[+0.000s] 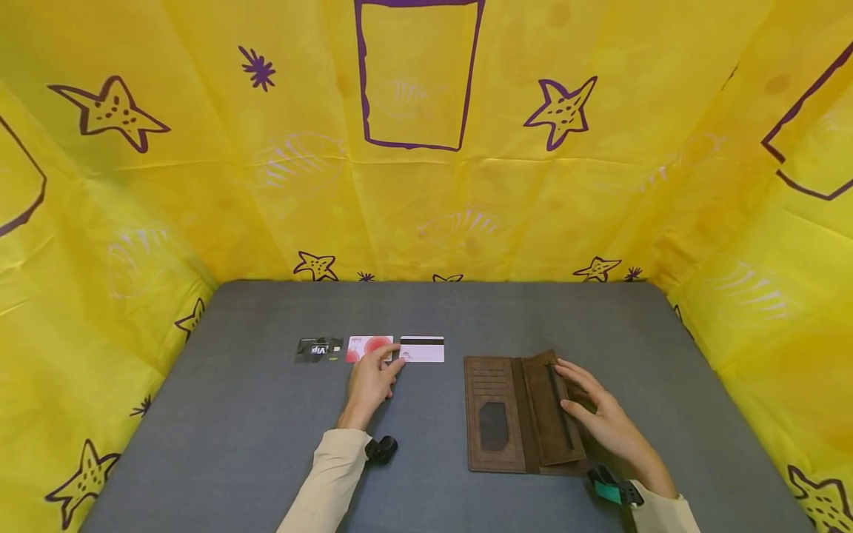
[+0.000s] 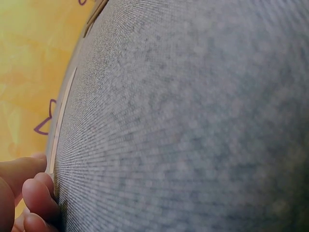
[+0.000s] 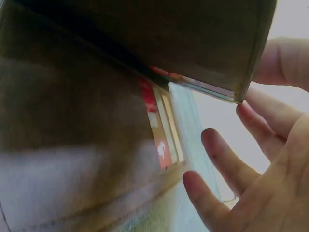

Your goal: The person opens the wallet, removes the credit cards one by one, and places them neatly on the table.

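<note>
A white card with a dark stripe (image 1: 426, 351) lies at the right end of a row of cards. My left hand (image 1: 370, 381) pinches its left edge between thumb and finger. In the left wrist view the white card (image 2: 62, 121) appears as a thin strip beside the fingertips. A brown long wallet (image 1: 496, 385) lies spread open on the right. My right hand (image 1: 616, 429) holds its raised zipped flap (image 1: 549, 411) by the right edge. Beneath that flap, the right wrist view shows red-and-white card edges (image 3: 161, 140) in slots.
Left of the white card lie a red-and-white card (image 1: 360, 345) and a black card marked Vip (image 1: 309, 350). They rest on a grey table (image 1: 233, 414). Yellow cloth (image 1: 426, 200) with purple drawings walls the back and both sides.
</note>
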Tool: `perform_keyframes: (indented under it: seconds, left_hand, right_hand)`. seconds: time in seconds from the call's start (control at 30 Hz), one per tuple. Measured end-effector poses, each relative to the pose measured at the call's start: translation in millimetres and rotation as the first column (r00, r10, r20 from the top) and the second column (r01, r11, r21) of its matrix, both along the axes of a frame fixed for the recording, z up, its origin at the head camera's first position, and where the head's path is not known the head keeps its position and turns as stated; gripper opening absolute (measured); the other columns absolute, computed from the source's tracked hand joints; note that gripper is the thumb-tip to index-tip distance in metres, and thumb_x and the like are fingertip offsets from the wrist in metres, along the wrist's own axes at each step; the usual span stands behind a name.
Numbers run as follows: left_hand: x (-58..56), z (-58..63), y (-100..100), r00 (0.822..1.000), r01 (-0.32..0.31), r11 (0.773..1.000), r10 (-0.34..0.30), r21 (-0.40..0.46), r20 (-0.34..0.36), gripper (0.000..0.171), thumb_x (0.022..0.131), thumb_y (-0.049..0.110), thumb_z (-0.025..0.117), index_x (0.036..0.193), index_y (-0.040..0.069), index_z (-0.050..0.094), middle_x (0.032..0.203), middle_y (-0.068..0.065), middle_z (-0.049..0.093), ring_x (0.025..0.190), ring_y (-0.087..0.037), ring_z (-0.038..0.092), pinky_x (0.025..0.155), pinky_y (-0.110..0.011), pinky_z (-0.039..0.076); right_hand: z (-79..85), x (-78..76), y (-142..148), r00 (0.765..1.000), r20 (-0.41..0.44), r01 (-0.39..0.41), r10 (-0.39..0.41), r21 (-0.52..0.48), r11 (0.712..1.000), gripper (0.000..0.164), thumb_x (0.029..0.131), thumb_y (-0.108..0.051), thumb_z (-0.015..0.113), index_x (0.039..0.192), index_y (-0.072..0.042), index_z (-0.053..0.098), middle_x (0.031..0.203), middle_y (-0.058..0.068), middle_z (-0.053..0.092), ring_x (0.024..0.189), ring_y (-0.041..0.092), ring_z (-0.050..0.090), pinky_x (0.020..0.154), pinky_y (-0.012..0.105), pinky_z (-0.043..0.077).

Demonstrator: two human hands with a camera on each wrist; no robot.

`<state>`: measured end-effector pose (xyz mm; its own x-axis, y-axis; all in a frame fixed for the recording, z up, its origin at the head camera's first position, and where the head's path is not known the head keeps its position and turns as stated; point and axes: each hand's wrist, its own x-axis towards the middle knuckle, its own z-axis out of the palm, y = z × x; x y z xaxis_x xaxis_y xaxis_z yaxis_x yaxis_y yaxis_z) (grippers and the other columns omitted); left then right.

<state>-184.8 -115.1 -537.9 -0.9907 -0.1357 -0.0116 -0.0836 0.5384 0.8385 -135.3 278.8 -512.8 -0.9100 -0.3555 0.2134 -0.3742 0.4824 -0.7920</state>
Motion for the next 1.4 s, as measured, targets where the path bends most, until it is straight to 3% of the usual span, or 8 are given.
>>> perform_keyframes:
  seconds: [0.43,0.63,0.73,0.87,0.93,1.03,1.23,1.4]
  left_hand:
    - [-0.5,-1.0,0,1.0,-0.015,1.0,0.015,-0.005,0.009,0.034,0.091,0.02,0.072,0.123,0.011,0.068,0.054,0.001,0.053,0.032,-0.004,0.045,0.037,-0.026,0.037]
    - [0.4,-0.7,1,1.0,-0.022,1.0,0.022,0.001,0.006,0.032,0.09,0.02,0.072,0.121,0.011,0.069,0.054,0.001,0.052,0.032,-0.006,0.045,0.037,-0.026,0.038]
    - [0.1,-1.3,2,1.0,-0.027,1.0,0.027,-0.003,0.01,0.032,0.091,0.022,0.071,0.122,0.011,0.069,0.054,0.001,0.052,0.032,-0.006,0.045,0.037,-0.026,0.038]
    - [-0.4,-1.4,2,0.999,-0.039,0.999,0.039,-0.003,0.019,0.033,0.092,0.025,0.07,0.122,0.013,0.069,0.054,0.001,0.053,0.032,-0.007,0.046,0.038,-0.026,0.037]
    - [-0.2,-1.1,2,0.999,-0.041,0.999,0.041,-0.003,0.007,0.032,0.093,0.025,0.069,0.122,0.012,0.069,0.054,0.0,0.054,0.032,-0.007,0.046,0.038,-0.026,0.037]
    - [0.2,-1.2,2,0.999,-0.043,0.999,0.043,-0.008,-0.016,0.029,0.095,0.024,0.067,0.121,0.012,0.07,0.053,0.0,0.055,0.031,-0.006,0.046,0.038,-0.027,0.038]
    - [0.7,-1.4,2,0.999,-0.044,0.999,0.044,-0.002,-0.023,0.027,0.095,0.024,0.065,0.119,0.012,0.07,0.053,0.001,0.055,0.031,-0.006,0.046,0.038,-0.028,0.038]
    - [0.5,-0.9,2,0.999,-0.042,0.999,0.042,-0.003,-0.012,0.027,0.096,0.025,0.065,0.12,0.013,0.07,0.054,0.0,0.056,0.031,-0.007,0.046,0.039,-0.028,0.039]
  right_hand:
    - [0.8,-5.6,-27,1.0,0.001,-0.027,0.027,-0.091,0.995,0.053,0.096,-0.003,0.062,0.146,-0.005,0.046,0.152,0.016,0.04,0.127,-0.009,0.042,0.093,0.02,0.048]
    - [-1.8,-5.6,-44,0.999,0.042,-0.011,0.015,-0.096,0.995,0.055,0.096,-0.008,0.063,0.147,-0.007,0.043,0.153,0.012,0.039,0.128,-0.006,0.042,0.09,0.031,0.053]
    - [-5.1,-5.8,-51,0.999,0.044,0.009,-0.007,-0.055,0.998,0.055,0.096,-0.013,0.065,0.147,-0.011,0.045,0.154,0.007,0.04,0.133,-0.003,0.038,0.097,0.049,0.049]
    - [-8.7,-6.9,-61,0.998,0.058,0.015,-0.014,-0.026,1.0,0.054,0.095,-0.018,0.067,0.144,-0.01,0.048,0.154,0.006,0.039,0.141,0.019,0.035,0.102,0.067,0.037]
    - [-10.2,-7.8,-66,0.999,0.052,0.009,-0.008,-0.028,1.0,0.054,0.094,-0.018,0.068,0.143,-0.008,0.049,0.153,0.008,0.04,0.14,0.031,0.035,0.103,0.068,0.034]
    - [-12.1,-9.5,-73,1.0,0.005,0.009,-0.009,-0.004,1.0,0.054,0.091,-0.018,0.072,0.14,-0.006,0.052,0.151,0.009,0.044,0.137,0.037,0.039,0.102,0.066,0.036]
    - [-18.8,-10.4,-85,0.992,-0.121,0.045,-0.034,0.094,0.995,0.054,0.085,-0.018,0.076,0.134,-0.005,0.058,0.145,0.013,0.052,0.131,0.042,0.046,0.101,0.068,0.028]
    - [-23.8,-8.9,-90,0.989,-0.137,0.071,-0.048,0.165,0.984,0.055,0.083,-0.023,0.078,0.133,-0.01,0.06,0.143,0.013,0.053,0.132,0.04,0.044,0.101,0.067,0.024]
